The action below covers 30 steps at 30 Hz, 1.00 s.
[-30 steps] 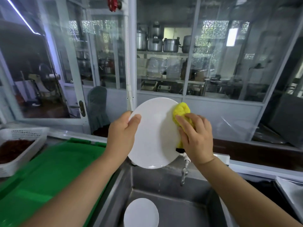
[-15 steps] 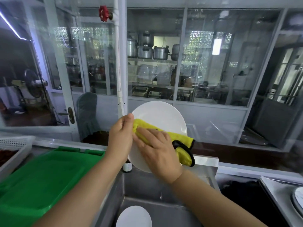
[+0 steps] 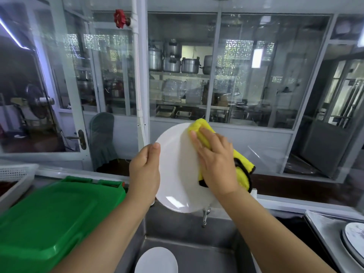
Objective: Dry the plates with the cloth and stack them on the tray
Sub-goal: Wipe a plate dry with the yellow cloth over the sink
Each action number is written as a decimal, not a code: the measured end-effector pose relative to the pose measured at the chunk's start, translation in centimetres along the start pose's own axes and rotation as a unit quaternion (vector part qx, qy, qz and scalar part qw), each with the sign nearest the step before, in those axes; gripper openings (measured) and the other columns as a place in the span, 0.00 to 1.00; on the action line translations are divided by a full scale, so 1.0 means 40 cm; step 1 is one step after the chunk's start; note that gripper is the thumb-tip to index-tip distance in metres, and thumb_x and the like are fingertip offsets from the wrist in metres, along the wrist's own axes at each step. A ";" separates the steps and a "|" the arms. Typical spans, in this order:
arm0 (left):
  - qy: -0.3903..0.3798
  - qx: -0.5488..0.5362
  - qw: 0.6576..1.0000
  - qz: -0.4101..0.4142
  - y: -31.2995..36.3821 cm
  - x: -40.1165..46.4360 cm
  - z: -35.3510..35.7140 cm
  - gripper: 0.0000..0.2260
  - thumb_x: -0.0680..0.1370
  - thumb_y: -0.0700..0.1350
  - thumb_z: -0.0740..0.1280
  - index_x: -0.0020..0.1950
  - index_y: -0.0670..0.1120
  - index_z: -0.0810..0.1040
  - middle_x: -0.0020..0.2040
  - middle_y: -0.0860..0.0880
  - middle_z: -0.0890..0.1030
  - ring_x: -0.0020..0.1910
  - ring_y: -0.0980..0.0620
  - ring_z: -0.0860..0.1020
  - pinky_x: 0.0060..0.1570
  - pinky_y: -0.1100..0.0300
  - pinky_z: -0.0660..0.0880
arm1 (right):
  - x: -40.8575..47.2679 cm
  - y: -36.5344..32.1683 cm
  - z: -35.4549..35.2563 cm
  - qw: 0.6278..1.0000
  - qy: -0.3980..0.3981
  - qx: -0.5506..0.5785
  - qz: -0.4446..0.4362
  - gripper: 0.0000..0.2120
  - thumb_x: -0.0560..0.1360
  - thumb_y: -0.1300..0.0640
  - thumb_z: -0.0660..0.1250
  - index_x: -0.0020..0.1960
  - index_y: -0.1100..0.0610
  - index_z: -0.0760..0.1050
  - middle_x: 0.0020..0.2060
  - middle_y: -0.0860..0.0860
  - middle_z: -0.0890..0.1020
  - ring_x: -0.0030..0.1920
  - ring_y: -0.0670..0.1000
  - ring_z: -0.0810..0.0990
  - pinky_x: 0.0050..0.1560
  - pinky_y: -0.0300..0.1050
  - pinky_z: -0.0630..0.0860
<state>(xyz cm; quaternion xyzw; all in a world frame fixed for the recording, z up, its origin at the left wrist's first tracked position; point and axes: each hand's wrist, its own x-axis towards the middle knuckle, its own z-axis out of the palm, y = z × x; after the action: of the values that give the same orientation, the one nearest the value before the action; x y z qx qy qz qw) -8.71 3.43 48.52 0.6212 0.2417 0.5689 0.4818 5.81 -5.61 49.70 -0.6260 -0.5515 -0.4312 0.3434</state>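
Far left: a white perforated basket (image 3: pixel 17 172) is sitting on the counter, dark contents inside, too dim to identify. Just right of it, a green plastic lid (image 3: pixel 53 219) is covering most of the left counter (image 3: pixel 49 173).

Centre: the left hand (image 3: pixel 144 174) is gripping the left rim of a white plate (image 3: pixel 177 174), thumb curled over the front edge, fingers hidden behind. The plate is being held upright, tilted, above the steel sink (image 3: pixel 189 229), face toward the camera. A second white plate (image 3: pixel 156 261) is lying flat in the sink basin directly below. A tap spout (image 3: pixel 205 215) is showing under the held plate's lower edge.

Right of centre: the right hand (image 3: pixel 216 164) is pressing a yellow cloth (image 3: pixel 202 133) with black trim against the plate's upper right face, fingers extended flat over the cloth; the loose end is hanging off the plate's right edge behind the wrist.

Far right: a metal tray (image 3: pixel 323 225) is resting on the right counter, carrying stacked plates (image 3: pixel 354 239) cut off by the frame edge.

Background: glass partitions, with metal pots (image 3: pixel 173 60) standing on a shelf behind.
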 end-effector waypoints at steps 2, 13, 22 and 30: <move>0.012 -0.013 1.000 0.005 0.011 -0.006 -0.004 0.15 0.81 0.52 0.59 0.37 0.50 0.76 0.31 0.58 0.79 0.29 0.64 0.75 0.28 0.72 0.70 | -0.020 0.012 -0.013 0.999 0.020 -0.026 0.042 0.19 0.75 0.62 0.59 0.64 0.57 0.77 0.61 0.59 0.77 0.52 0.58 0.69 0.48 0.53 0.69; -0.052 0.074 0.996 0.027 0.032 -0.033 0.026 0.17 0.81 0.52 0.58 0.37 0.43 0.74 0.31 0.46 0.76 0.30 0.57 0.71 0.34 0.59 0.68 | -0.007 -0.098 -0.038 0.991 -0.074 0.106 -0.025 0.21 0.79 0.61 0.56 0.71 0.58 0.67 0.69 0.61 0.68 0.62 0.62 0.67 0.65 0.56 0.63; -0.031 0.060 0.993 0.101 0.076 -0.052 -0.011 0.18 0.80 0.52 0.61 0.37 0.40 0.70 0.30 0.43 0.71 0.29 0.55 0.67 0.30 0.60 0.64 | 0.000 -0.004 -0.063 0.987 0.014 0.107 0.119 0.30 0.74 0.62 0.61 0.73 0.45 0.62 0.68 0.49 0.68 0.68 0.53 0.66 0.66 0.54 0.64; -0.054 -0.014 0.998 0.043 0.045 -0.064 -0.021 0.09 0.80 0.54 0.61 0.43 0.64 0.78 0.41 0.61 0.82 0.39 0.64 0.79 0.35 0.70 0.74 | -0.035 0.023 -0.102 0.822 0.042 0.434 0.367 0.29 0.73 0.67 0.66 0.61 0.34 0.73 0.43 0.38 0.82 0.41 0.45 0.78 0.40 0.40 0.78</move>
<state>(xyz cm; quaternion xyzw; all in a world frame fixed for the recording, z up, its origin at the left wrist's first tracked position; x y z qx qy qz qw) -10.56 0.78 48.81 0.6540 0.1802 0.5581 0.4779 6.01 -10.00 50.04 -0.5493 -0.3965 -0.0151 0.7354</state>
